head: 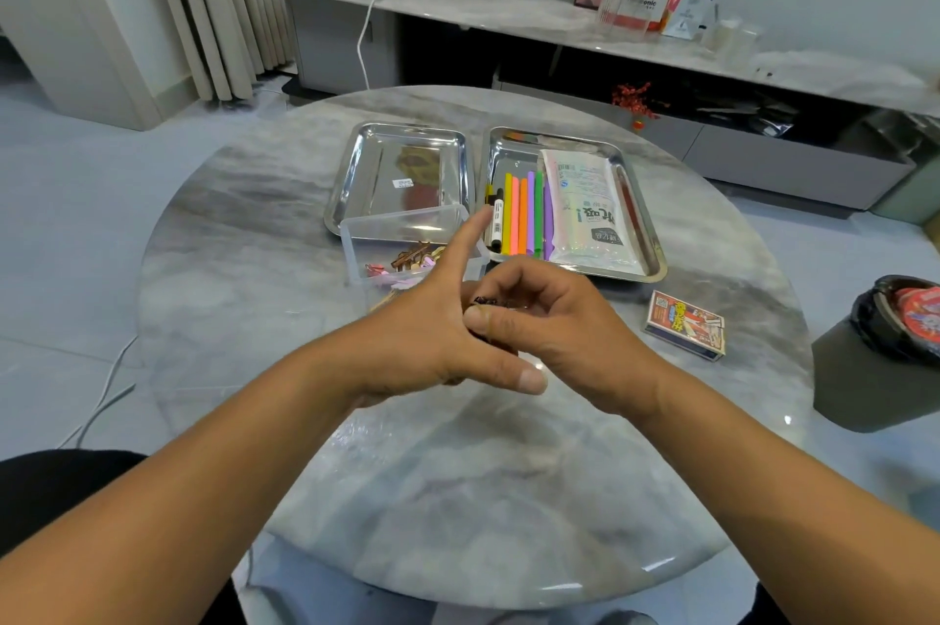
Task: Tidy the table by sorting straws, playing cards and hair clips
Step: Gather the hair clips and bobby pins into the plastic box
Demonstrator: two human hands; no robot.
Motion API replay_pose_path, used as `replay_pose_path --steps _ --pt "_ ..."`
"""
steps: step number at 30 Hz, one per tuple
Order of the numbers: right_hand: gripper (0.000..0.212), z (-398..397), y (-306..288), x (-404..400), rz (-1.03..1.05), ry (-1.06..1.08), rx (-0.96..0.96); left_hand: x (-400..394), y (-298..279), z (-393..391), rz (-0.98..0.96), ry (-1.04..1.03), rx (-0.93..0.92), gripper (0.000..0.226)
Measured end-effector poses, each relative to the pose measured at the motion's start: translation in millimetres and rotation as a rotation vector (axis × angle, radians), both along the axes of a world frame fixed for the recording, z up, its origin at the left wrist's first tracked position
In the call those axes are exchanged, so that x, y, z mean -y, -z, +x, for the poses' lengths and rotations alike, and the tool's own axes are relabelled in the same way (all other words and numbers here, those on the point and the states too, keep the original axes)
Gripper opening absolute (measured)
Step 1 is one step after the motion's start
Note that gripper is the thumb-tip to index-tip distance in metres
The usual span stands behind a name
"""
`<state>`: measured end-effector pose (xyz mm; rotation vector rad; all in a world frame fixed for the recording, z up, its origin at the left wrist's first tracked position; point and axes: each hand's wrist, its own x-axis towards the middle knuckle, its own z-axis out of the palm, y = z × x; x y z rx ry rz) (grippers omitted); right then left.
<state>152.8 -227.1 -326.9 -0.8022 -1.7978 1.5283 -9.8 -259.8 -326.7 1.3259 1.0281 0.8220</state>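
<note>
Both hands meet above the middle of the round marble table (458,497). My right hand (554,334) curls its fingers round a small dark hair clip (486,301), mostly hidden. My left hand (437,334) lies against it, index finger pointing up and thumb stretched under the right hand. Behind the hands a clear plastic box (402,227) holds several brown and pink hair clips (407,260). The right steel tray (646,227) holds coloured straws (526,212), a marker and a packet of straws (587,212). A playing card box (685,325) lies on the table to the right.
An empty steel tray (402,171) sits at the back left beside the straw tray. A dark bin (875,360) with red wrappers stands off the table's right edge. A low TV bench with boxes runs along the far wall.
</note>
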Motion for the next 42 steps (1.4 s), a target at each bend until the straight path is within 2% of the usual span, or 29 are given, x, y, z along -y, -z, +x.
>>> replay_pose_path --steps 3,6,7,9,10,12,15,18,21,24,25,26,29,33,35,39,42 --pt "0.011 -3.7 2.8 5.8 0.045 -0.018 0.032 1.1 2.1 -0.2 -0.006 0.025 -0.032 0.136" --pt "0.01 -5.3 1.2 7.2 0.042 0.003 0.031 1.2 2.5 0.6 -0.129 0.001 0.108 0.122" --pt "0.009 -5.6 -0.6 6.5 0.02 0.02 0.022 1.1 -0.3 1.8 -0.177 -0.018 0.16 0.111" --pt "0.009 -5.8 -4.0 2.9 -0.052 0.091 0.005 -2.4 -4.1 4.4 -0.229 -0.048 0.252 0.068" --pt "0.007 -5.8 -4.7 0.9 -0.109 0.129 -0.008 -4.5 -4.0 6.4 -0.253 -0.049 0.303 0.056" --pt "0.005 -4.8 -4.7 -1.8 -0.249 0.172 -0.026 -6.5 -2.6 10.0 -0.351 -0.106 0.392 0.063" --pt "0.004 -5.1 -0.6 -2.3 -0.418 0.184 -0.01 -4.9 0.6 12.2 -0.507 -0.221 0.424 0.06" --pt "0.009 -7.4 3.8 -2.5 -0.478 0.208 0.008 -4.4 5.2 11.2 -0.458 -0.246 0.26 0.059" --pt "0.004 -5.7 0.3 -5.4 -0.416 0.229 0.077 -1.2 2.9 3.0 -0.323 -0.104 -0.069 0.053" --pt "0.005 -3.2 -6.8 -6.9 -0.393 0.171 0.182 4.9 -6.3 -6.7 -0.304 0.174 -0.182 0.013" --pt "0.009 -2.7 -9.1 -6.4 -0.385 0.138 0.223 6.3 -6.2 -6.9 -0.321 0.209 -0.173 0.008" --pt "0.012 -2.8 -11.1 -5.9 -0.351 0.112 0.272 6.6 -2.8 -4.7 -0.344 0.207 -0.156 0.013" --pt "0.014 -3.9 -14.7 -2.5 -0.182 0.101 0.365 7.7 8.2 9.3 -0.412 0.094 -0.066 0.021" --pt "0.032 -1.3 -12.4 -1.9 -0.064 0.244 0.263 3.3 11.3 16.5 -0.473 -0.075 0.111 0.013" --pt "0.031 0.1 -9.4 -2.6 0.041 0.272 0.251 1.9 7.8 14.7 -0.488 -0.122 0.181 0.011" --pt "0.031 1.9 -3.3 2.6 0.207 0.15 0.335 2.5 5.9 16.0 -0.475 -0.125 0.181 0.018" --pt "0.038 3.1 -1.2 5.6 0.216 0.062 0.412 3.3 7.6 14.4 -0.469 -0.138 0.17 0.022"
